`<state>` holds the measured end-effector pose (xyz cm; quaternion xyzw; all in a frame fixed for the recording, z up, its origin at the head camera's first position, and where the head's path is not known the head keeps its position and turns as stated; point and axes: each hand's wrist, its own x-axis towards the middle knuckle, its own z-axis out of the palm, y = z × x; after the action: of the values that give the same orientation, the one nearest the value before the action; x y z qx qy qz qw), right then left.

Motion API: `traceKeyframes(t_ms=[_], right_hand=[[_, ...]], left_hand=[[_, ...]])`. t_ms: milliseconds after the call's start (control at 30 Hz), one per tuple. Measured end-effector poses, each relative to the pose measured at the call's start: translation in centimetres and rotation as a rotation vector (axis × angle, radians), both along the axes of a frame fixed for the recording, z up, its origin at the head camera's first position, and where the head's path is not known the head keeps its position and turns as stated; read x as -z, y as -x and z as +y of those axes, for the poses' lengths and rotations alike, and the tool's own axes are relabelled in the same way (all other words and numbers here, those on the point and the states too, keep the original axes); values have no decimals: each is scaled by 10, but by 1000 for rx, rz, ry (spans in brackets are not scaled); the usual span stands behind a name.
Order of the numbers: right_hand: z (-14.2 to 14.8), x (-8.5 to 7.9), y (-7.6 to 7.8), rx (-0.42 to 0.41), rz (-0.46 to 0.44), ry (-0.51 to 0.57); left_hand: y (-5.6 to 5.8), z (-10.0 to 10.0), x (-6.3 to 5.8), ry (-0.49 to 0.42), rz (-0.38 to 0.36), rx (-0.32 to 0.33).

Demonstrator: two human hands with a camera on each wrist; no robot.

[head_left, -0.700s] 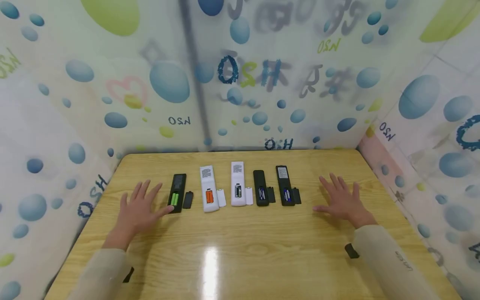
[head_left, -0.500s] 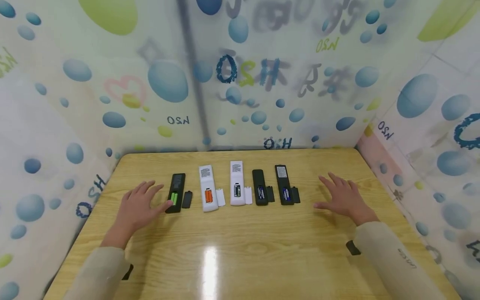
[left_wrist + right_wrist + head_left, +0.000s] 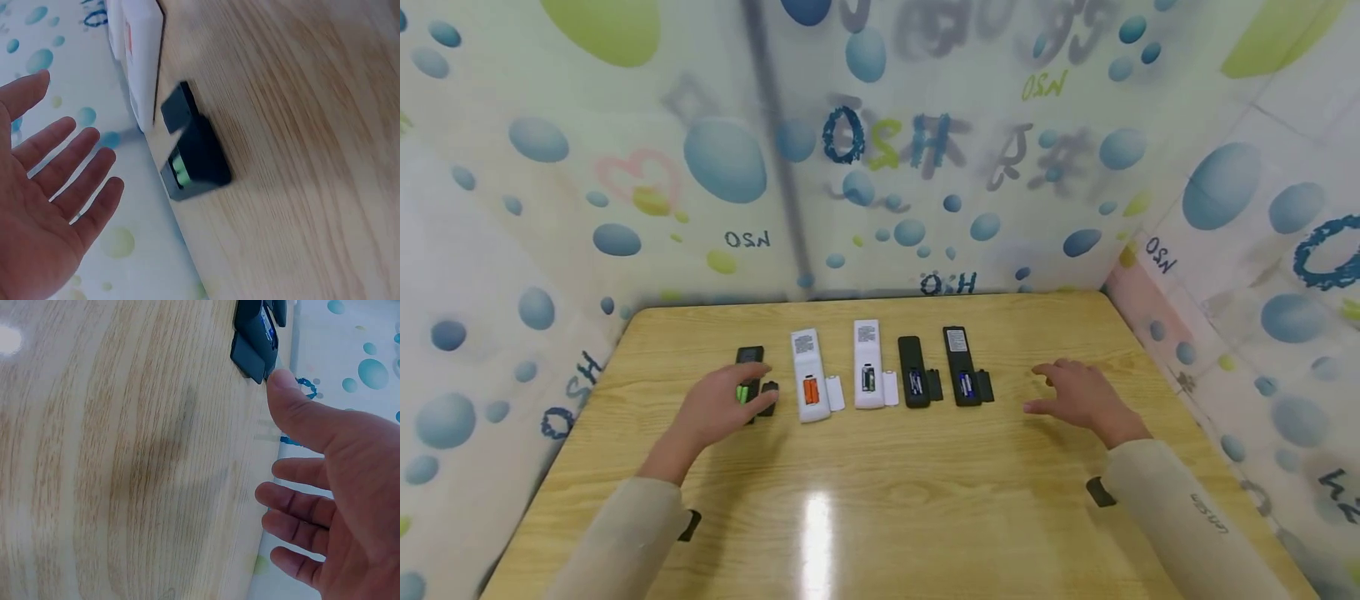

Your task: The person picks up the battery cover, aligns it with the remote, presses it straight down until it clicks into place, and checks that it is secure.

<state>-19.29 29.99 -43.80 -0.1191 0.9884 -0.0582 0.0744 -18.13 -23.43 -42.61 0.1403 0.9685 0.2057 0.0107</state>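
My left hand (image 3: 718, 404) hovers over the leftmost black remote control (image 3: 750, 354), partly hiding it in the head view. Its fingers are relaxed, and the left wrist view shows them holding nothing. Green batteries (image 3: 180, 170) sit in that remote's uncovered compartment, and its black battery cover (image 3: 179, 107) lies beside it. At the right, my right hand (image 3: 1086, 400) hangs above the table with loosely bent fingers and holds nothing. Nearest to it is the rightmost black remote (image 3: 958, 358), with blue batteries inside and its cover (image 3: 984, 386) alongside.
Between them lie a white remote (image 3: 807, 358) with orange batteries, a second white remote (image 3: 867, 337) and a smaller black remote (image 3: 912, 354). Each has its cover to its right. The wooden table (image 3: 887, 500) meets a patterned wall covering (image 3: 865, 225) behind and at the sides.
My left hand has moved right, from beside the leftmost remote to over it and its cover. The fingers of my right hand have bent a little. The remotes lie as before.
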Motion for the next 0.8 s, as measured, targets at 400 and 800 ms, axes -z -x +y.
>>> traceKeyframes(t_ms=[400, 800], right_hand=[[4, 0, 0, -42, 9, 11], [-2, 1, 8, -36, -32, 5]], left_hand=[[32, 74, 1, -229, -134, 80], [64, 148, 14, -344, -217, 139]])
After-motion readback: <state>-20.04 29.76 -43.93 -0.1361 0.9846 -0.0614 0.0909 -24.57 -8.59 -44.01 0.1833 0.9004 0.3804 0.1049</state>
